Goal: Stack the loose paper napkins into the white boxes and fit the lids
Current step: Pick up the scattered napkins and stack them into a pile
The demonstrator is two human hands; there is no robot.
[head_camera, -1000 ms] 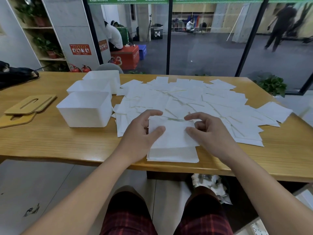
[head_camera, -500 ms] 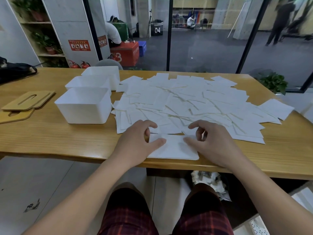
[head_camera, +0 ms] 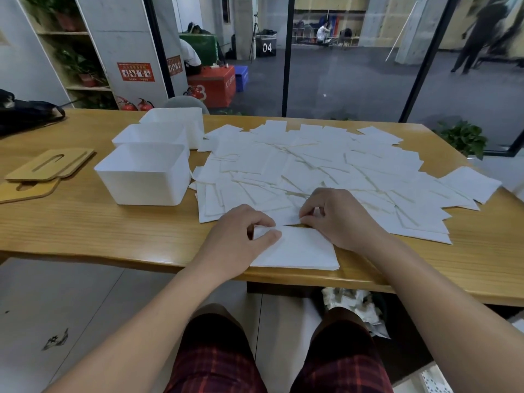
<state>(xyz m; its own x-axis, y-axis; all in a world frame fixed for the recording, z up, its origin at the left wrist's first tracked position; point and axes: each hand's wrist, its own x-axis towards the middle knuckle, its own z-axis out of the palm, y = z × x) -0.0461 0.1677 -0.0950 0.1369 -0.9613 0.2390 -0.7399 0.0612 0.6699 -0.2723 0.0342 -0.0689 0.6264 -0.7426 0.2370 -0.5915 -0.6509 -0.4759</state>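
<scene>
Napkins in your small stack [head_camera: 295, 249] at the table's near edge, pinched by your left hand [head_camera: 241, 236] and right hand [head_camera: 337, 215], could fan and slide off if you lift unevenly.

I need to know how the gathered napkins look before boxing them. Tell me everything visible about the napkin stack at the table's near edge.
The napkin stack is a low, squared pile of white paper sheets with thin layered edges, lying flat at the table's near edge, in front of the loose spread napkins. The left hand grips its far left corner; the right hand holds its far right edge.
</scene>
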